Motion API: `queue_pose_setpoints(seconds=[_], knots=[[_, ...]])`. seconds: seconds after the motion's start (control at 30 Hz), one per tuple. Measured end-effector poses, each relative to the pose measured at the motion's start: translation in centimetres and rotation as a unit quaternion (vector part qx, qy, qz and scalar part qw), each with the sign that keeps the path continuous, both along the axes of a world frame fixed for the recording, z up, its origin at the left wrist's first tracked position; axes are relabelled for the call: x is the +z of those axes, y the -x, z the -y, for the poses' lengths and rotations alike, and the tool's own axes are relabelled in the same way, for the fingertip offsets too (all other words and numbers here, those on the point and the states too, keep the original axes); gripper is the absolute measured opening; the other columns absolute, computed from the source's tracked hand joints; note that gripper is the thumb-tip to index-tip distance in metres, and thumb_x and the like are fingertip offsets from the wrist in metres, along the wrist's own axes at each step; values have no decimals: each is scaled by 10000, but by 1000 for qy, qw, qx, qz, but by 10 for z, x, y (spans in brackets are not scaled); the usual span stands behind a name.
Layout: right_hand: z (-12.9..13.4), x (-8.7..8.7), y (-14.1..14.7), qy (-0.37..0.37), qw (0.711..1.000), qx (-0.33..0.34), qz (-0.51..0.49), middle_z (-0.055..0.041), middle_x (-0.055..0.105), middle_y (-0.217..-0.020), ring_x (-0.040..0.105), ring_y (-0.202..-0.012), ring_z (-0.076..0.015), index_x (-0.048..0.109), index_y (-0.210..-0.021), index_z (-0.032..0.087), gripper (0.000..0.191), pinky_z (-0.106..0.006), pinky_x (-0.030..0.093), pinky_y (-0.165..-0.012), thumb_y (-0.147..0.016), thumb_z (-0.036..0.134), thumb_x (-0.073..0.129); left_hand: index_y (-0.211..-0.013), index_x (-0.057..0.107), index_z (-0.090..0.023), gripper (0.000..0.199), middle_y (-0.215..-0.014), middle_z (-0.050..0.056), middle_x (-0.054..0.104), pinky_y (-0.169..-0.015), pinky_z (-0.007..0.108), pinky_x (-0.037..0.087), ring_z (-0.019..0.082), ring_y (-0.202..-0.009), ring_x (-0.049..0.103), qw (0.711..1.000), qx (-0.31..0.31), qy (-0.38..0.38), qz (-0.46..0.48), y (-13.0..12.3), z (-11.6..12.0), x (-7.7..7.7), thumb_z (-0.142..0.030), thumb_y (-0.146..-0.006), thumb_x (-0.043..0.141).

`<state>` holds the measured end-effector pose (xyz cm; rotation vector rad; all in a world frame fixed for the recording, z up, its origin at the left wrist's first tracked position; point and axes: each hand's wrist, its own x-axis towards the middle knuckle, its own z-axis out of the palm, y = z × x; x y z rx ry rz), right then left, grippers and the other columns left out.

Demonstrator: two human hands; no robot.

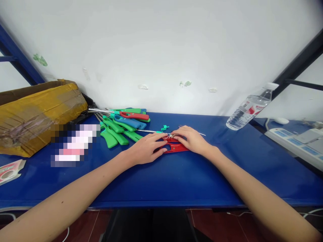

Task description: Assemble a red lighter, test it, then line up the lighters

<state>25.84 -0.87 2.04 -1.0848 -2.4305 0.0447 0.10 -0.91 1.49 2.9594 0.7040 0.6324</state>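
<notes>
Both my hands meet over an open red plastic lighter handle (pixel 174 147) lying on the blue table top (pixel 174 181). My left hand (pixel 145 148) grips its near left end, and my right hand (pixel 190 139) pinches its far side, by a small metal part. A thin metal rod (pixel 148 131) with a teal fitting runs left from my fingers. A small teal plastic piece (pixel 165 127) lies just beyond them. Left of my left hand is a heap of long-nosed lighters (pixel 121 122) with green, blue and red handles.
A cardboard box wrapped in yellow tape (pixel 40 114) stands at the left, with a pixelated patch (pixel 74 145) beside it. A water bottle (pixel 249 109) lies at the far right. Beyond the table's right end are a power strip (pixel 292 141) and a white mouse (pixel 281 121).
</notes>
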Motion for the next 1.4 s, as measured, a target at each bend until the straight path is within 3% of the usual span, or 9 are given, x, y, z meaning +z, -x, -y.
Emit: queue_pose_setpoints(seconds=[0.23, 0.57, 0.9, 1.13, 1.4], knots=[[1, 0, -1, -19, 999, -3, 36, -100, 743, -1122, 681, -1013, -256, 723, -1170, 218, 293, -471, 514, -967, -978, 233, 502, -1311, 625, -172, 393, -1494, 141, 478, -1128, 465, 422, 281, -1354, 487, 1000, 3, 7, -12, 0, 0, -1, -343, -1031, 408], [3, 2, 2, -8, 999, -13, 50, -99, 747, -1126, 696, -1014, -246, 721, -1175, 194, 296, -421, 540, -950, -977, 210, 502, -1294, 625, -143, 396, -1362, 115, 612, -1140, 443, 412, 254, -1304, 531, 1000, -15, -11, -7, -2, 0, 0, -344, -1036, 402], [6, 0, 5, 17, 999, -12, 43, -91, 734, -1141, 681, -1027, -232, 705, -1179, 207, 300, -390, 549, -907, -989, 203, 473, -1280, 629, -143, 413, -1368, 156, 587, -1121, 468, 425, 277, -1288, 538, 999, -14, -28, -16, -3, 2, 1, -358, -1040, 371], [7, 1, 7, -5, 997, -24, 71, -114, 684, -1080, 651, -940, -232, 726, -1128, 201, 312, -389, 547, -840, -989, 203, 447, -1294, 628, -169, 410, -1391, 151, 566, -1103, 486, 440, 297, -1311, 513, 1000, -1, -17, -18, -2, 2, -1, -375, -1034, 388], [9, 6, 6, -25, 992, -32, 121, -123, 715, -1057, 669, -952, -258, 721, -1152, 182, 321, -421, 524, -865, -977, 154, 453, -1311, 623, -180, 405, -1403, 151, 553, -1099, 487, 438, 296, -1323, 495, 999, 5, -33, -28, -1, 1, -1, -373, -1029, 404]])
